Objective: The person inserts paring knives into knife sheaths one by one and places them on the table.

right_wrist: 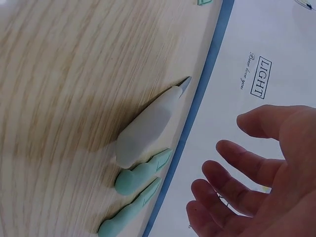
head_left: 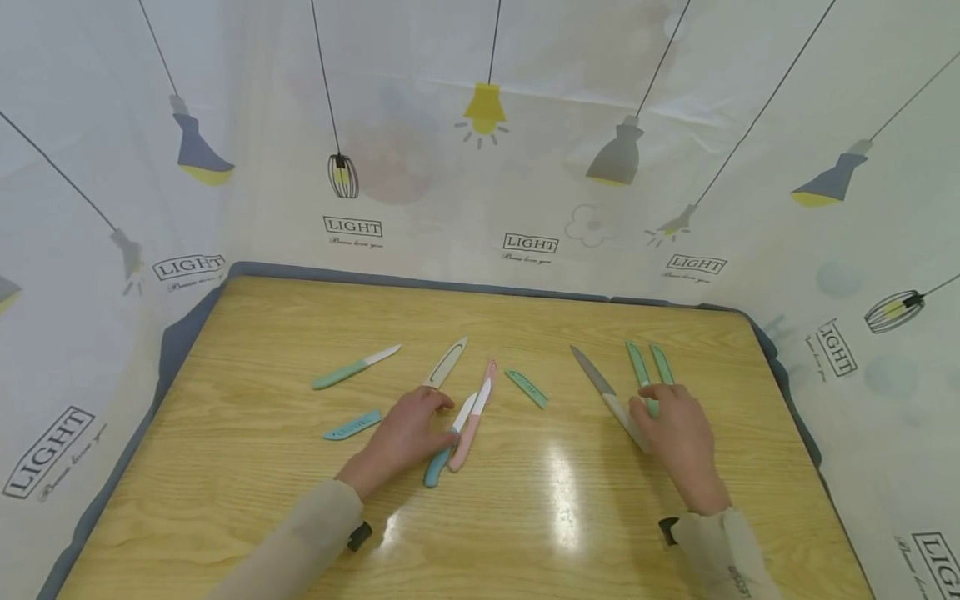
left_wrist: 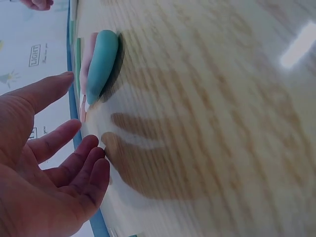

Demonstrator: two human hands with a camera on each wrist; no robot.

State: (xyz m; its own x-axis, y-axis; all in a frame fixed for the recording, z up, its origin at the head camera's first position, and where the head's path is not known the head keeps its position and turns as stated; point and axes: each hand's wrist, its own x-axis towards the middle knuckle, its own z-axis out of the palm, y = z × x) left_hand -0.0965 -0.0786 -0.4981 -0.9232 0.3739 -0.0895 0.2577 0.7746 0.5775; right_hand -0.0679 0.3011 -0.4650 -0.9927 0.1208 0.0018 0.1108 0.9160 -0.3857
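My left hand (head_left: 405,433) hovers with loosely bent fingers, holding nothing, beside a blue-handled knife (head_left: 437,468) and a pink-handled knife (head_left: 468,440), both with bare white blades. Past its fingers lies a cream sheath (head_left: 447,360); a blue sheath (head_left: 352,426) is left of it. The left wrist view shows the knives' blue handle (left_wrist: 103,64) and pink handle (left_wrist: 89,61). My right hand (head_left: 677,429), fingers relaxed and empty, hangs over a large knife (head_left: 596,375) with a whitish handle (right_wrist: 149,126) and two green sheathed knives (right_wrist: 136,180), partly hidden in the head view.
A green-handled knife (head_left: 341,377) with a bare blade lies at the left. Between the hands are a green sheath (head_left: 527,388) and a pink sheath (head_left: 492,367), the latter by the pink knife's tip. Lamp-printed fabric (head_left: 450,192) walls the wooden table (head_left: 510,533) behind and at both sides.
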